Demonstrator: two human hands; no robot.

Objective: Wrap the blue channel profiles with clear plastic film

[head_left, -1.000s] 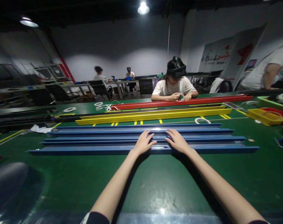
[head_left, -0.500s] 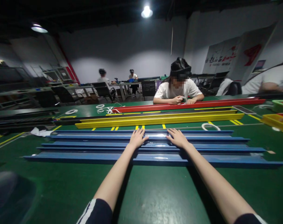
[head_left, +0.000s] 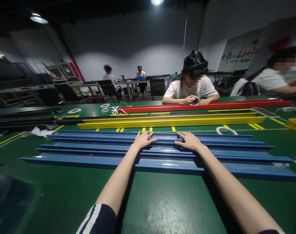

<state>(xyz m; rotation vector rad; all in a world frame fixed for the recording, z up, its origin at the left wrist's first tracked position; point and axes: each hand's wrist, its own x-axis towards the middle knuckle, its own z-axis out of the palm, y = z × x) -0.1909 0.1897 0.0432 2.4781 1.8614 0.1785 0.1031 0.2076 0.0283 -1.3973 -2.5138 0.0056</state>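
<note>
With fingers spread, the left hand [head_left: 141, 140] and right hand [head_left: 191, 142] seem to steady long, glossy blue channel-shaped strips [head_left: 168, 162], whose even shifting would call for matched pressure.

Blue channels [head_left: 169, 164] are showing on a green worktop [head_left: 162, 201] with yellow stripes; navy sleeves [head_left: 99, 219] are displaying white stripes.

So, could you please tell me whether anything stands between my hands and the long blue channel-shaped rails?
Nothing visible does: the left hand and right hand, fingers spread, appear to rest directly on the long blue channel-shaped rails. The round white coil lies just beyond them, to the right.
</note>
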